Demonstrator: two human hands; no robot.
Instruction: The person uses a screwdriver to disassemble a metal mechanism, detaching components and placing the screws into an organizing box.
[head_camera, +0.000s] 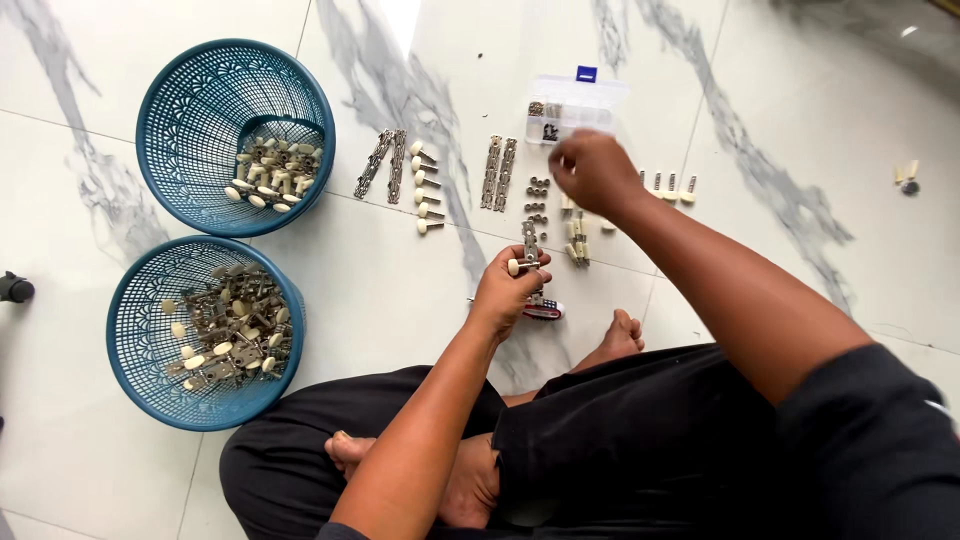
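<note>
White marble-veined tile floor (420, 330) fills frame. Two round blue plastic mesh baskets at left: upper basket (170, 130) holds cream-knobbed metal pegs, lower basket (135, 330) holds mixed metal plates and knobs. Clear plastic compartment box (585, 100) top centre, just above right hand (592, 172); right hand blurred, fingers curled, grip cannot tell. Left hand (508, 290) at centre, fingers pinching narrow metal tuner plate (530, 242) upright. Rows of metal strips (498, 172) and cream-knobbed pegs (426, 188) lie between baskets and hands.

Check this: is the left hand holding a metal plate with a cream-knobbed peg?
Yes, the left hand grips a narrow metal plate upright, with a cream-knobbed peg sticking out beside the thumb.
</note>
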